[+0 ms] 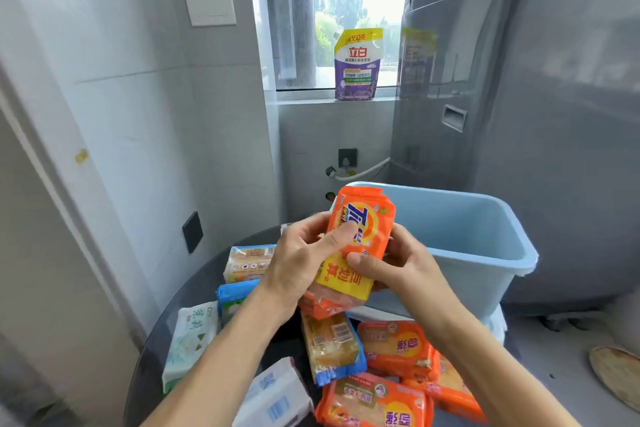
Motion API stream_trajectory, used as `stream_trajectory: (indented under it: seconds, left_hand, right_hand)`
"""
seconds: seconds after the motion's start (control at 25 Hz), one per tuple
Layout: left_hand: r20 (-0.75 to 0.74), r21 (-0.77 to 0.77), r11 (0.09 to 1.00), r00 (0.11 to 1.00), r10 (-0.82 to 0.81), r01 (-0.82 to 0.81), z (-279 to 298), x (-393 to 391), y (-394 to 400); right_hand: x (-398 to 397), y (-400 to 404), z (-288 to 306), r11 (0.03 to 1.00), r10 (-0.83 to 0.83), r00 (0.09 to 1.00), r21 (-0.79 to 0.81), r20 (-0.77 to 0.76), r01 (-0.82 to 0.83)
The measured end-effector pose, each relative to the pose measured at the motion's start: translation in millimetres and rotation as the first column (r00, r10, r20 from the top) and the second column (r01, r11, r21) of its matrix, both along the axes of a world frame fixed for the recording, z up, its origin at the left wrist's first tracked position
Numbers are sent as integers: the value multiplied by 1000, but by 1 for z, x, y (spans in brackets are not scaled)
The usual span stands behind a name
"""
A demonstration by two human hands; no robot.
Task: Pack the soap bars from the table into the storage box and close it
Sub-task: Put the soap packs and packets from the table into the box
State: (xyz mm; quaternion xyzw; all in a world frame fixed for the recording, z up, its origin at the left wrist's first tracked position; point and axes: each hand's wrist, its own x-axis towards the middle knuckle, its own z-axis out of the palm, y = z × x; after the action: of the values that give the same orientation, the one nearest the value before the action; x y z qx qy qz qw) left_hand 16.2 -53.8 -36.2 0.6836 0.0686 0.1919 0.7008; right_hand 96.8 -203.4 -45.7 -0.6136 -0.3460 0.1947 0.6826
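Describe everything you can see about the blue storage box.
The blue storage box is a pale blue, smooth plastic tub, rectangular with rounded corners and a rolled rim. It stands upright and open, with no lid on it, at the table's far right edge beside the grey washing machine. The part of its inside that shows is bare; the bottom is hidden. The orange soap pack held in both hands overlaps its near left corner; whether they touch is unclear.

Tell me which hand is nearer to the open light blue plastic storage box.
Right. The right hand grips the stacked orange and yellow soap packs just in front of the light blue plastic storage box. The left hand holds their far side, farther from it.
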Motion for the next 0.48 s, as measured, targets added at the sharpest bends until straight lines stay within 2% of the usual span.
stream_trajectory:
  seconds: [0.08,0.12,0.16,0.2,0.24,0.28,0.32,0.4,0.48]
  left_hand:
    - [52,-35,989,989,-141,143,1,14,-13]
    - [67,146,982,989,-129,118,-3,20,-14]
    - [71,484,875,995,-74,30,-8,25,-15]
    - [91,813,574,995,46,-101,-15,31,-15]
    - [113,956,247,976,185,-158,-22,33,-16]
    - [156,983,48,952,264,-175,-28,33,-18]
    - [193,980,-17,936,293,-197,-32,33,-21]
    - [187,974,69,937,295,-216,-36,31,-26]
    - [245,957,93,938,247,-274,-41,27,-24]
  right_hand:
    - [9,-18,9,990,-82,997,113,-2,81]
    - [13,-24,15,981,-116,993,151,-24,118]
    - [18,-31,20,972,-152,987,174,-54,159]
    - [25,-38,24,959,-203,976,185,-82,215]
    - [32,-45,29,941,-276,957,177,-91,289]
    - [41,-52,34,915,-368,927,151,-69,375]
    - [50,-58,37,881,-459,888,114,-29,459]
    - [68,-67,43,818,-574,815,11,75,575]
    - [87,-67,46,737,-602,760,-194,247,647]
